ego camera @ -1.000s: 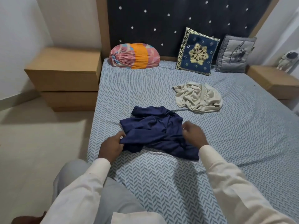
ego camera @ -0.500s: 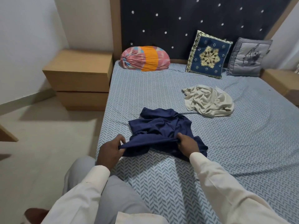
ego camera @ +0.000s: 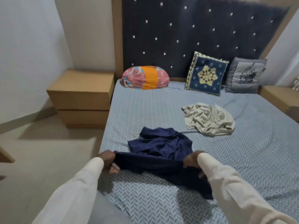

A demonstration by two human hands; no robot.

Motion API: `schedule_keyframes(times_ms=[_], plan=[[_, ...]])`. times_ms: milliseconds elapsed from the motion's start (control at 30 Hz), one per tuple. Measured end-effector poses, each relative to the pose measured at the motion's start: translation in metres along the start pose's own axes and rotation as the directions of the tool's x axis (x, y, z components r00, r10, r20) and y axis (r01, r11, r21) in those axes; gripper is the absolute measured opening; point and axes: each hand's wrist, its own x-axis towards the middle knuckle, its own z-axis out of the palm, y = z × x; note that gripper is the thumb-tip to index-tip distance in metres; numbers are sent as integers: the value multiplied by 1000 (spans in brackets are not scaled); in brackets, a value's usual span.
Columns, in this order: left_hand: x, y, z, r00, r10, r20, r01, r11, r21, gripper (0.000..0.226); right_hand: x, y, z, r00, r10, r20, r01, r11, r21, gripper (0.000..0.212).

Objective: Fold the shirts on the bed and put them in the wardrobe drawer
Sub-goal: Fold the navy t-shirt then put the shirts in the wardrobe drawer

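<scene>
A crumpled navy blue shirt (ego camera: 160, 147) lies on the bed (ego camera: 250, 151), near its left front part. My left hand (ego camera: 108, 161) grips the shirt's near edge on the left. On the right, my right hand (ego camera: 192, 162) grips the same edge, which is stretched taut between them and lifted off the sheet. The rest of the shirt trails bunched behind on the bed. A cream shirt (ego camera: 209, 121) lies crumpled farther back and to the right, apart from both hands.
A pink and orange bolster (ego camera: 145, 77), a blue patterned cushion (ego camera: 207, 75) and a grey cushion (ego camera: 245, 75) line the dark studded headboard (ego camera: 194, 29). Wooden nightstands stand at the left (ego camera: 80, 96) and right (ego camera: 281, 97). Bare floor (ego camera: 48, 159) lies left of the bed.
Both hands pulled the navy shirt's near edge toward me and apart, raising it off the bed. My view tilted up and shifted left.
</scene>
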Motion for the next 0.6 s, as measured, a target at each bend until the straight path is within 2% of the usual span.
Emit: schedule_keyframes(times_ms=[33,67,100,133,167,200,233,267,300,333,400,433,500,567,600], plan=[[-4,21,2,998,47,42,-31,945,-324,29,-2,-1,-14,999,7,-34,5,937,349,41],[-11,50,1,990,135,29,-97,827,-554,22,-2,-2,-36,994,-13,-108,81,750,657,30],[-18,80,-3,972,235,-23,-188,711,-677,19,-2,-4,-56,979,28,-202,169,444,880,22],[-26,114,-9,937,338,-89,-287,599,-748,19,-3,-7,-80,951,62,-303,292,149,945,21],[-39,150,-17,890,431,-150,-367,481,-797,21,-6,-11,-110,901,92,-424,431,-85,898,24],[-56,182,-25,838,510,-193,-410,355,-840,23,-13,-16,-136,830,141,-540,558,-234,796,30],[-68,214,-35,780,577,-241,-445,242,-862,21,-28,-22,-164,738,204,-643,671,-321,668,37],[-87,242,-45,728,617,-299,-474,140,-869,18,-43,-26,-189,646,254,-720,756,-342,558,43],[-105,264,-55,674,643,-364,-511,50,-858,15,-52,-26,-210,563,289,-774,820,-308,482,48],[-118,282,-65,610,673,-418,-562,-4,-827,13,-63,-26,-226,475,310,-824,877,-250,411,50],[-128,300,-88,473,718,-511,-727,-11,-687,14,-77,-19,-243,285,327,-901,957,-42,287,52],[-125,300,-100,418,723,-550,-819,38,-572,24,-80,-14,-245,190,319,-928,965,114,237,55],[-114,285,-116,306,735,-606,-949,187,-252,45,-78,-3,-241,91,332,-939,900,375,220,56],[-97,260,-115,210,761,-614,-942,326,81,53,-70,4,-227,48,322,-945,812,538,225,56],[-84,243,-111,162,780,-605,-881,390,266,55,-63,6,-213,46,298,-953,749,621,230,58]])
